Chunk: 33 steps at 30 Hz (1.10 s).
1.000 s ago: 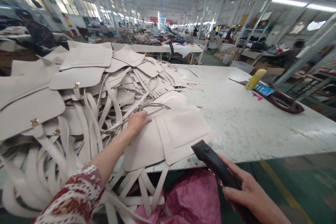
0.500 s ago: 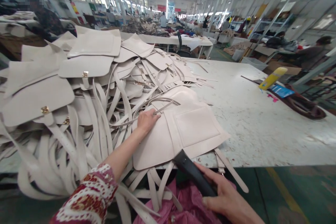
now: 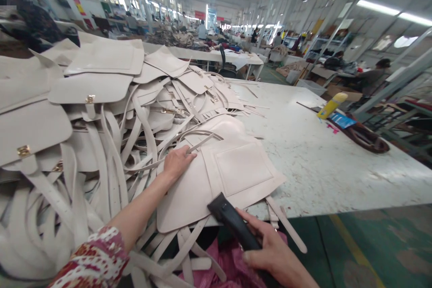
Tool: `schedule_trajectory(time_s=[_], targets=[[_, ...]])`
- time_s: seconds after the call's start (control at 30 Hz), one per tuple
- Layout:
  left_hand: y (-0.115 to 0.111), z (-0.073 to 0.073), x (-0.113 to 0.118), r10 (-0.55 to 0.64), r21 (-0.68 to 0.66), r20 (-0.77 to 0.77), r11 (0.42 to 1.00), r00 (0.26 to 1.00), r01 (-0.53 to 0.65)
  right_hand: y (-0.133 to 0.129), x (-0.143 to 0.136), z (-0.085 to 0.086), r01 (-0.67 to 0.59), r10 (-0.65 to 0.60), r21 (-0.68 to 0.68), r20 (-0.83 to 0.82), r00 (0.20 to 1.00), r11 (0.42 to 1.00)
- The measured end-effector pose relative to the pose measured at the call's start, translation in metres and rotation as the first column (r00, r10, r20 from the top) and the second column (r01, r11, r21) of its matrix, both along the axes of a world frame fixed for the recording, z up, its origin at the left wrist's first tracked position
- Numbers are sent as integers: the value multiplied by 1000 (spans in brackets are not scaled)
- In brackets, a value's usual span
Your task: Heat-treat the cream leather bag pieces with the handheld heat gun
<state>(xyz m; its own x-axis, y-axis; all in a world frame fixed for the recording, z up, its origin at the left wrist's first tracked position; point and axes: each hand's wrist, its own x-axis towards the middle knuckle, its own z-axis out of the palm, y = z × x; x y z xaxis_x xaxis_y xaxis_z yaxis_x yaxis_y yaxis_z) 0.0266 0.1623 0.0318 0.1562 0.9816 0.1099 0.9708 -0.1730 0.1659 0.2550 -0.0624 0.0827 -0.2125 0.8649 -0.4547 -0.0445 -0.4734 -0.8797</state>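
On the near edge of the table lies a flat, unassembled cream leather bag piece [image 3: 243, 168] with a stitched pocket panel. My left hand [image 3: 178, 162] rests on its left part, fingers closed on a thin cream strap [image 3: 200, 142]. My right hand [image 3: 270, 245] is wrapped around a black hand-held tool [image 3: 232, 218] with a flat, wide head. That head is at the piece's lower edge; whether it touches the leather I cannot tell. Strap ends [image 3: 292, 229] hang from the piece over the table edge.
A large heap of similar bag pieces [image 3: 97, 58] with gold clasps and dangling straps fills the left. On the white table [image 3: 286, 175] at right are a yellow tube [image 3: 332, 105] and a coil of dark brown strips [image 3: 367, 137]. Pink fabric [image 3: 222, 261] is below the edge.
The whole view has shifted, so the heap and table appear further left. Both hands keep their hold, and the black tool's head remains by the bag piece's lower edge.
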Motion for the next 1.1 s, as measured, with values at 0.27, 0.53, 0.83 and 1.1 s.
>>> schedule_trajectory(time_s=[0.27, 0.53, 0.83, 1.1], targets=[[-4, 45, 39, -96, 187, -4, 978, 995, 95, -13, 62, 9, 305, -322, 124, 148, 935, 944], [-110, -3, 192, -662, 39, 350, 717, 663, 696, -27, 115, -9, 389, -389, 38, 179, 904, 920], [-123, -32, 200, -691, 64, 320, 698, 648, 713, 9, 156, 30, 298, -279, -31, 265, 923, 954], [-124, -35, 203, -713, 77, 327, 674, 621, 734, 17, 155, 41, 169, -161, -7, 277, 947, 986]])
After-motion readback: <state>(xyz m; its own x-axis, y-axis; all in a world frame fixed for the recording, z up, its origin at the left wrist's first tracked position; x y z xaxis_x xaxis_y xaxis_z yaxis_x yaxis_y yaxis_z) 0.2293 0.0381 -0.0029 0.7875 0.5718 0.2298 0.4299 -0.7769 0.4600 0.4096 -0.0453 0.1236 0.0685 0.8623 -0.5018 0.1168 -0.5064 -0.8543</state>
